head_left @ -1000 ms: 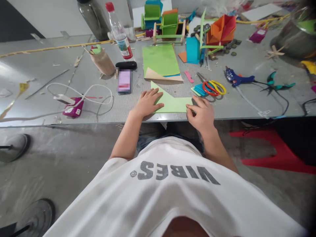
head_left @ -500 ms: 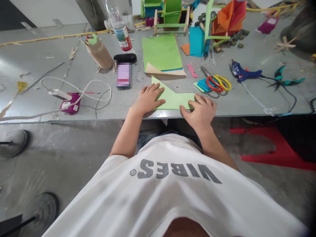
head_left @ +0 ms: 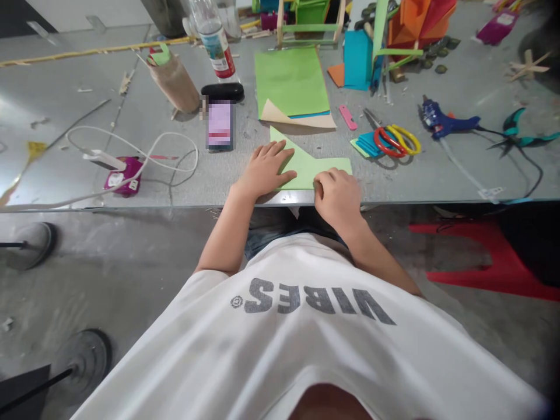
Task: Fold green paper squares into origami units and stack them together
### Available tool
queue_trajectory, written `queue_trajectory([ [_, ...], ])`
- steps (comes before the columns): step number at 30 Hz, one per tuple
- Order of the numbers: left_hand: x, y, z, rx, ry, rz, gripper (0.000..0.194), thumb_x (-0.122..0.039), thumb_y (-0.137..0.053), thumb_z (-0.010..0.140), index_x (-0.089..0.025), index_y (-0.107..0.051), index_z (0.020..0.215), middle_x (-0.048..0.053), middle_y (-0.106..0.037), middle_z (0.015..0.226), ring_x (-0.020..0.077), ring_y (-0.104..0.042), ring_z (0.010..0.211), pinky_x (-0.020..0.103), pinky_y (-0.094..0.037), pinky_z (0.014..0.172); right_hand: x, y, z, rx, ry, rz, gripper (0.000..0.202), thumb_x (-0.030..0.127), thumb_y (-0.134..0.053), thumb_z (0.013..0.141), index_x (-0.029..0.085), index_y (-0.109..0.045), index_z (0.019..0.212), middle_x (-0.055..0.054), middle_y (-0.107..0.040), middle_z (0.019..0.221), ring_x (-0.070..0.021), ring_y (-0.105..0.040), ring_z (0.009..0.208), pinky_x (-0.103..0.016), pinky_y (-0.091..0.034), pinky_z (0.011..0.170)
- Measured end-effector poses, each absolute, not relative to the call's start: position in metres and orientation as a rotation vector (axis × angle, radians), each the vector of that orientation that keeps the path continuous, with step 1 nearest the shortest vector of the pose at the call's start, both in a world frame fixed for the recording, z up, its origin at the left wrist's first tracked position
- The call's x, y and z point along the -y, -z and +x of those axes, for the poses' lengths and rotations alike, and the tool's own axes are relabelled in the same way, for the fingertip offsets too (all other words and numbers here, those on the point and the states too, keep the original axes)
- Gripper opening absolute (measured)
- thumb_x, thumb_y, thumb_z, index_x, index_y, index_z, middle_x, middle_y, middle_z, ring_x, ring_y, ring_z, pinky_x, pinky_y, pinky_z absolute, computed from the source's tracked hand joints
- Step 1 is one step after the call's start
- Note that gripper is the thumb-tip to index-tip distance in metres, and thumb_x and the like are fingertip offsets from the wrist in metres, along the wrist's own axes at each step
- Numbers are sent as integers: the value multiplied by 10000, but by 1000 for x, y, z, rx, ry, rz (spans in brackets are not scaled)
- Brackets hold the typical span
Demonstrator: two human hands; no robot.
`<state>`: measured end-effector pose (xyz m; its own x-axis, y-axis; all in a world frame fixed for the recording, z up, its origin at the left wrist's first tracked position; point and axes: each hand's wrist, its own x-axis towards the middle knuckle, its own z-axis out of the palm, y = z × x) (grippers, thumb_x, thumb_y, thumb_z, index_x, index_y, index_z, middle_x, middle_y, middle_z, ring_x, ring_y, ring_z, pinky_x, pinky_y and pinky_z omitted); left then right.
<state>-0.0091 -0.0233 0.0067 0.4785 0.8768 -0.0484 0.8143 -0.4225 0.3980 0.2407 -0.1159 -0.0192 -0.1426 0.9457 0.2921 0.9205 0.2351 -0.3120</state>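
A folded sheet of light green paper lies at the front edge of the table, with a pointed corner rising at its left. My left hand rests flat on its left part, fingers stretched out and open. Over the lower right part, my right hand is closed, its fingers curled and the thumb drawn in against them at the paper's lower edge. The right fingertips are partly hidden.
Beyond the paper lie green sheets, a pink cutter, scissors on blue paper pieces and a phone. A blue glue gun sits right. A bottle and a stick holder stand behind.
My right hand has slid left along the paper's lower edge, and its spread fingers have curled in. The left hand stays on the paper. The view has shifted slightly.
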Motion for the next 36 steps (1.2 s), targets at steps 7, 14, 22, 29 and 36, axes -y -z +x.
queue_trajectory([
  [7, 25, -8, -9, -1424, -219, 2352, 777, -530, -681, 1184, -257, -565, 1902, 132, -344, 2108, 402, -252, 1999, 655, -155, 1651, 107, 24, 229, 2064, 9, -1746, 232, 365, -644, 1137, 211, -815, 1103, -232, -797, 1057, -440, -703, 1061, -550, -506, 860],
  [14, 24, -8, -10, -1411, -235, 2351, 770, -548, -668, 1183, -269, -572, 1894, 127, -357, 2103, 403, -270, 1992, 657, -166, 1647, 103, 25, 219, 2083, -16, -1799, 405, 544, -729, 1130, 195, -847, 962, -254, -758, 1070, -501, -684, 1156, -673, -527, 991],
  [22, 60, -21, -13, -1557, -139, 2398, 766, -616, -598, 1222, -285, -567, 1911, 168, -462, 2036, 494, -407, 1876, 767, -228, 1566, 103, 4, 248, 2188, -158, -1844, 321, 502, -731, 1150, 227, -751, 985, -221, -762, 1188, -485, -662, 1288, -659, -497, 1154],
  [29, 80, -8, -12, -1680, -238, 2392, 746, -648, -552, 1238, -296, -581, 1895, 182, -461, 2034, 512, -435, 1831, 734, -311, 1504, 117, 9, 230, 2133, -123, -1795, 233, 376, -636, 1148, 201, -762, 1236, -276, -736, 1368, -519, -639, 1368, -694, -514, 1167],
  [36, 78, 3, -17, -1671, -297, 2427, 749, -653, -613, 1209, -293, -612, 1865, 203, -499, 2007, 520, -469, 1801, 729, -350, 1479, 125, 14, 219, 2093, -41, -1687, 467, 505, -790, 1096, 206, -721, 1448, -254, -738, 1461, -521, -664, 1461, -739, -445, 1323],
])
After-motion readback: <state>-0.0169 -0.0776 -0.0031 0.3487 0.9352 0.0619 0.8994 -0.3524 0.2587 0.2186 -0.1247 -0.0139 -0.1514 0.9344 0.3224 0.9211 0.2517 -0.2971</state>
